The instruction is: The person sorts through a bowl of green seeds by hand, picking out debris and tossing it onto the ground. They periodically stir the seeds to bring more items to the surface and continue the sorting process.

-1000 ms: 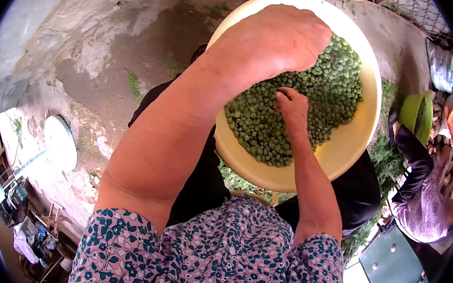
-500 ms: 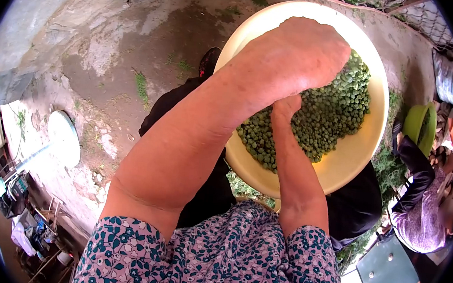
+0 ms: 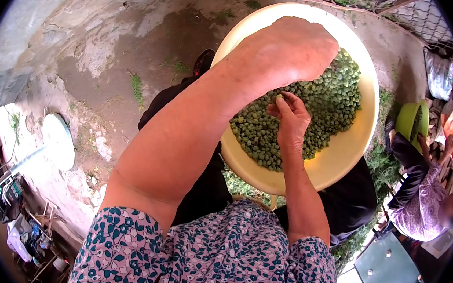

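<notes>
A large cream-yellow basin (image 3: pixel 343 165) is on my lap, heaped with small round green buds (image 3: pixel 331 118). Over its far part reaches my left hand (image 3: pixel 307 49), its back turned up and its fingers curled down out of sight, so what they hold is hidden. Above the near half of the heap, my right hand (image 3: pixel 294 119) is closed in a pinch. A small pale green bud (image 3: pixel 280 96) shows between its thumb and forefinger.
At the right, another person (image 3: pixel 420 207) in a purple top sits by a green basin (image 3: pixel 414 123). A round white lid-like object (image 3: pixel 58 141) stands at the left. Wire fencing (image 3: pixel 415 18) lines the far right corner.
My right hand has come out from beneath my left hand, towards me, and its pinching fingers now show. My left hand stays over the heap. The other person's hand now reaches to the green basin.
</notes>
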The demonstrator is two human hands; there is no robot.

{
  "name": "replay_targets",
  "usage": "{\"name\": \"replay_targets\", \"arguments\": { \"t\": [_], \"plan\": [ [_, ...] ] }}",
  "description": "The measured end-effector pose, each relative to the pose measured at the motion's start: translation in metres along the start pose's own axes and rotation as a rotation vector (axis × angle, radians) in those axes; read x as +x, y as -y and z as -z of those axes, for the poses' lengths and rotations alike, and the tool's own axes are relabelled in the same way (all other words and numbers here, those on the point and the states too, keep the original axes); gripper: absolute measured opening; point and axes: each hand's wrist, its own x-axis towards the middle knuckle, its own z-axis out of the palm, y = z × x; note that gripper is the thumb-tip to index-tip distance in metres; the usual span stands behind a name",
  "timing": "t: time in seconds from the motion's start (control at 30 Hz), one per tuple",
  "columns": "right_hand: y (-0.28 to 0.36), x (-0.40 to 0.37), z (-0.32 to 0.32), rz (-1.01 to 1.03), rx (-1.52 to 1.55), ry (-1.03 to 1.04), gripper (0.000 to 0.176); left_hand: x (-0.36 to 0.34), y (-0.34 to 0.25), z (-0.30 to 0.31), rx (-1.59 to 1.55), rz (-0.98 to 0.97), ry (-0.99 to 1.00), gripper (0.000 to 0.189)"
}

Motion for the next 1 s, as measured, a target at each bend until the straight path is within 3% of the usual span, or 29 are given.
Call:
{"name": "replay_targets", "arguments": {
  "t": [0.07, 0.33, 0.6, 0.8, 0.87, 1.0],
  "plan": [
    [0.006, -0.009, 0.0, -0.013, 0.034, 0.003, 0.016, 0.0, -0.002, 0.003, 0.001, 0.074, 0.049, 0.017],
    [0.014, -0.029, 0.003, -0.08, 0.073, -0.027, 0.012, -0.002, 0.003, 0.0, -0.026, 0.03, 0.011, 0.016],
    [0.006, -0.044, 0.008, 0.128, -0.443, 0.025, 0.009, -0.001, 0.002, -0.002, 0.001, 0.088, 0.044, 0.015],
    [-0.013, -0.057, 0.01, 0.151, -0.522, 0.08, 0.007, -0.002, 0.0, 0.003, 0.016, 0.112, 0.052, 0.015],
    [-0.017, -0.055, 0.018, 0.433, -0.726, 0.158, 0.006, -0.003, 0.003, 0.002, -0.004, 0.041, 0.012, 0.016],
    [-0.009, -0.061, 0.019, 0.39, -0.708, 0.129, 0.009, -0.002, 0.003, 0.002, 0.012, 0.044, 0.024, 0.017]
  ]
}}
